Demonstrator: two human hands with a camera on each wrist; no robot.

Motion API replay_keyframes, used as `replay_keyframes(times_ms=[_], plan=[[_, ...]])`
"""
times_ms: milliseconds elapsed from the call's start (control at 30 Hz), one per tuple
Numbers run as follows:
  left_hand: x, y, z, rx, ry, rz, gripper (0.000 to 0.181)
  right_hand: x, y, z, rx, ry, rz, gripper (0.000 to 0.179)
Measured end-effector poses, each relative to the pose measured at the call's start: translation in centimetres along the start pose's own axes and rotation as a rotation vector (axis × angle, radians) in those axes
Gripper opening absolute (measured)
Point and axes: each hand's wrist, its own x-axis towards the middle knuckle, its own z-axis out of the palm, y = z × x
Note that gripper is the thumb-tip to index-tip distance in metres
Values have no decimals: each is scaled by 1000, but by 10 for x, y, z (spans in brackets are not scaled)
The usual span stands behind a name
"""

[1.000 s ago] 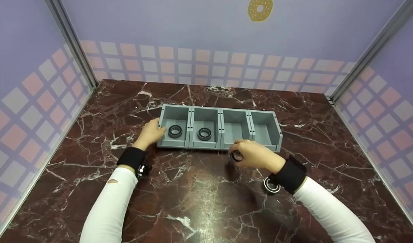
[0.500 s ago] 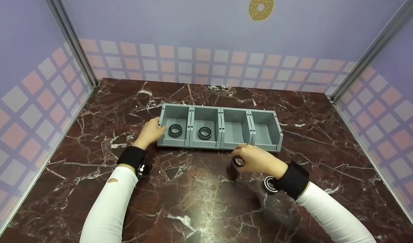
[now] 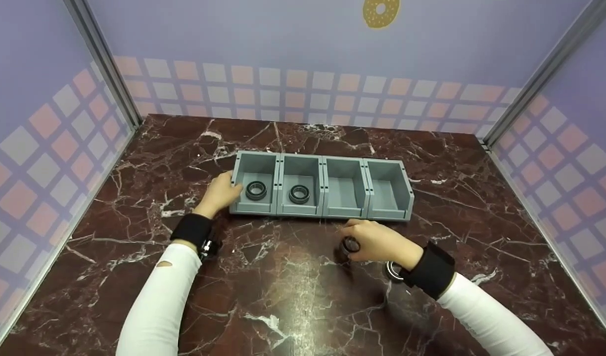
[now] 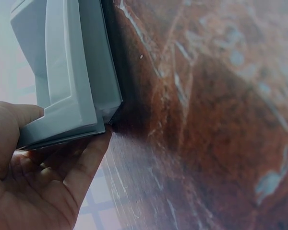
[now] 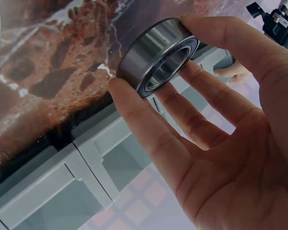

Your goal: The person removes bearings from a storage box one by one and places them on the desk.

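My left hand [image 3: 218, 194] grips the left side wall of a row of joined grey bins [image 3: 301, 211], its thumb over the rim and fingers against the outside in the left wrist view. My right hand [image 3: 379, 241] pinches a steel ball bearing [image 5: 156, 55] between thumb and fingertip, in front of the third bin. One bearing [image 3: 256, 190] lies flat in the leftmost bin, and another bearing [image 3: 299, 194] in the bin beside it. On the table by my right wrist is a further bearing [image 3: 394, 270], partly hidden by the black wrist band.
The bins stand on a dark red marbled table [image 3: 263, 296]. Purple panels with pink and white squares [image 3: 298, 79] enclose the back and both sides, joined by grey metal posts [image 3: 105, 64] at the corners.
My right hand has drawn back from the front of the third bin toward me, still holding the bearing. The left hand keeps its grip on the bin wall.
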Motion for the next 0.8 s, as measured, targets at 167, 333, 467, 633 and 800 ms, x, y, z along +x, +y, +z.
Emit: replay_keyframes(times_ms=[167, 333, 467, 633, 800], plan=[[-1, 2, -1, -11, -6, -11, 45, -4, 0, 3, 8, -8, 4, 36], [0, 0, 0, -3, -11, -17, 48, -6, -3, 7, 8, -3, -10, 31], [0, -1, 0, -6, -16, -19, 51, -7, -7, 11, -2, -7, -8, 33], [0, 0, 0, -10, -12, -25, 52, -10, -10, 15, -17, -22, -11, 36], [0, 0, 0, -3, -9, -25, 49, -11, -12, 19, -1, -40, -13, 36]])
